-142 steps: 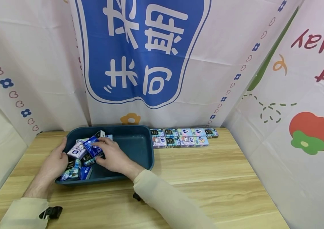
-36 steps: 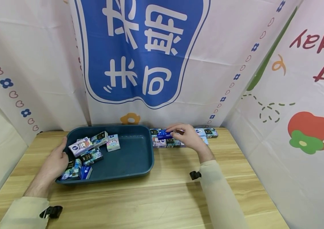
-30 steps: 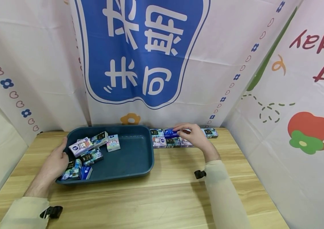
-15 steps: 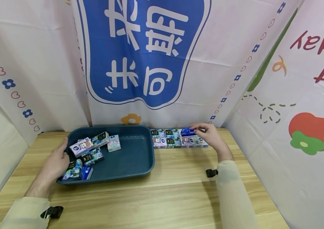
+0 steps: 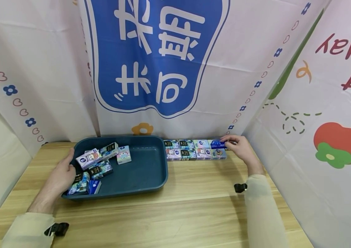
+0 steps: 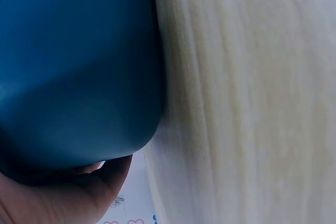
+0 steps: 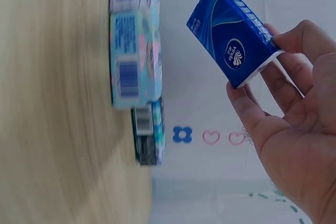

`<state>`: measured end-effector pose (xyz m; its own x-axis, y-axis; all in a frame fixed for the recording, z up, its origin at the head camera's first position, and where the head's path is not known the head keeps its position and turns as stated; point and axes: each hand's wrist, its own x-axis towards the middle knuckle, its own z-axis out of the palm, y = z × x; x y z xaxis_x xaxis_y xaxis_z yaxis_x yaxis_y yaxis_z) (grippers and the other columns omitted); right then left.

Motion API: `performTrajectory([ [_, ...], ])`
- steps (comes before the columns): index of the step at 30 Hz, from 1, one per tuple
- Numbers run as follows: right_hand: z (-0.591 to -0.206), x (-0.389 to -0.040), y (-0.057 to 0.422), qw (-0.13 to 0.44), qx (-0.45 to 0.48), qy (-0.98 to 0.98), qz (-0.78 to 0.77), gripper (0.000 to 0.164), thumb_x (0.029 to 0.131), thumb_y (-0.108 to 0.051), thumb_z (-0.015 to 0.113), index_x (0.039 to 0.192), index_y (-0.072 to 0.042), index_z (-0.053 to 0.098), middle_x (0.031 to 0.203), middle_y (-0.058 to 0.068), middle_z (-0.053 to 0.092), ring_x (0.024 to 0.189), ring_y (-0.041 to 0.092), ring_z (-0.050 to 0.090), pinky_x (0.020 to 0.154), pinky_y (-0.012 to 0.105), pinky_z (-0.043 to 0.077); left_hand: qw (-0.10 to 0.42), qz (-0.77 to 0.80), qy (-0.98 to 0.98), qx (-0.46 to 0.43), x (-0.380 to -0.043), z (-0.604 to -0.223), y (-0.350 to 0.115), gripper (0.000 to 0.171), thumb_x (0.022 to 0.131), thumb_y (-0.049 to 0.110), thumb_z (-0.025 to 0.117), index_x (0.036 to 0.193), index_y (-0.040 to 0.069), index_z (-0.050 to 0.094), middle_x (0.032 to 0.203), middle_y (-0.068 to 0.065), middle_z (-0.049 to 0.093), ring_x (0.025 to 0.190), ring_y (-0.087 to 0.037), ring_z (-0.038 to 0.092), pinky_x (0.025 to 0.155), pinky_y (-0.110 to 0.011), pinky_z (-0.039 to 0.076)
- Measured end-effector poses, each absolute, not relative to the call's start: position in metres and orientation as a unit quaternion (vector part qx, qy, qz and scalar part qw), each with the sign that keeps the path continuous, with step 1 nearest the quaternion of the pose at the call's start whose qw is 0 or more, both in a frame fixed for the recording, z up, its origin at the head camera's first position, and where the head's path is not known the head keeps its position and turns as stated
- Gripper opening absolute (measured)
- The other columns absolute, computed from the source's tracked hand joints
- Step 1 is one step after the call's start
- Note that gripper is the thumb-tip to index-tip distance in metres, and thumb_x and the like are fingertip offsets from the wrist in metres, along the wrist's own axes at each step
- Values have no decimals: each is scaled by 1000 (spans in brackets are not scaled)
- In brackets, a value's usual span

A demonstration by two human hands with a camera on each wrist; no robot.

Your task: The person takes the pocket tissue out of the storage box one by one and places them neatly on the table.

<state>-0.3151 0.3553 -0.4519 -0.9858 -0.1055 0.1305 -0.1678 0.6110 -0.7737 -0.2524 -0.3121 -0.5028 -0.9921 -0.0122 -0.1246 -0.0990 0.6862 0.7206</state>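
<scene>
My left hand (image 5: pixel 58 175) grips the left end wall of a dark teal plastic tray (image 5: pixel 141 168), thumb up by the rim. In the left wrist view, its fingers (image 6: pixel 113 174) curl against the tray's outer wall. Several small tissue packs (image 5: pixel 88 159) lie jumbled in the tray's left half. My right hand (image 5: pixel 240 148) pinches a blue tissue pack (image 7: pixel 231 35) between thumb and fingertips. The right wrist view shows this pack tilted and raised above the lined-up packs (image 5: pixel 187 154); in the head view it overlaps the right end of their back row.
Two rows of packs run along the table's back edge, right of the tray, close against its wall. A printed cloth (image 5: pixel 212 113) hangs right behind them. The wooden table (image 5: pixel 163 220) extends in front, and a side cloth (image 5: pixel 287 155) stands on the right.
My right hand has taken the blue pack out of the tray and carried it rightward over the rows to their far right end. My left hand has stayed on the tray.
</scene>
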Motion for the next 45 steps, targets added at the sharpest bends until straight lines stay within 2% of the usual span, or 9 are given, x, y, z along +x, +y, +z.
performTrajectory([
  [3,-455,-315,368,37,68,-898,433,25,104,-6,59,121,5,75,139,27,68,141,42,57,123,59,45,54,394,917,-30,-252,-503,-312,65,110,13,18,166,18,-14,172,-34,-10,157,-63,-4,123,-81,7],
  [6,-460,-316,384,43,57,-907,416,25,104,-11,61,121,-1,76,139,23,70,139,39,60,121,52,49,56,395,916,-30,-253,-503,-312,65,111,13,18,166,18,-14,172,-33,-10,157,-62,-4,124,-81,7],
  [12,-466,-316,411,43,43,-923,381,25,104,-13,61,121,-3,77,138,20,72,134,37,63,105,21,51,58,393,917,-33,-253,-503,-312,65,111,13,18,166,19,-14,172,-34,-9,157,-63,-3,123,-82,9],
  [18,-468,-311,424,16,14,-934,358,27,104,-13,60,123,-3,76,139,23,70,131,38,63,100,27,50,55,393,917,-29,-252,-502,-312,65,110,13,19,166,18,-14,171,-35,-9,156,-63,-2,123,-82,9],
  [23,-472,-309,429,7,10,-943,332,27,104,-15,61,122,-4,77,135,22,72,123,32,64,93,23,50,54,392,918,-28,-252,-502,-313,65,110,12,19,166,18,-14,172,-35,-9,156,-63,-2,123,-81,9],
  [27,-476,-309,434,3,16,-952,306,25,104,-14,61,120,-7,78,133,19,74,124,34,66,97,30,53,54,395,917,-26,-252,-502,-313,65,110,12,18,166,18,-14,172,-34,-10,157,-63,-3,123,-81,8],
  [33,-481,-309,440,-5,40,-951,305,23,102,-7,62,118,-3,78,134,22,72,134,45,61,113,60,51,55,400,914,-26,-251,-501,-312,65,110,12,18,166,19,-14,172,-33,-11,157,-62,-4,123,-81,7],
  [40,-487,-309,444,-26,77,-951,300,29,97,2,61,121,-2,75,144,25,64,144,51,49,123,71,36,55,398,915,-29,-251,-501,-312,65,110,12,18,166,19,-14,172,-32,-11,157,-62,-4,123,-81,8],
  [45,-494,-310,441,-23,48,-955,291,30,98,0,61,127,0,71,150,28,56,141,53,48,120,71,38,57,396,916,-33,-252,-501,-312,65,110,13,18,166,19,-14,173,-32,-11,157,-62,-4,123,-81,8],
])
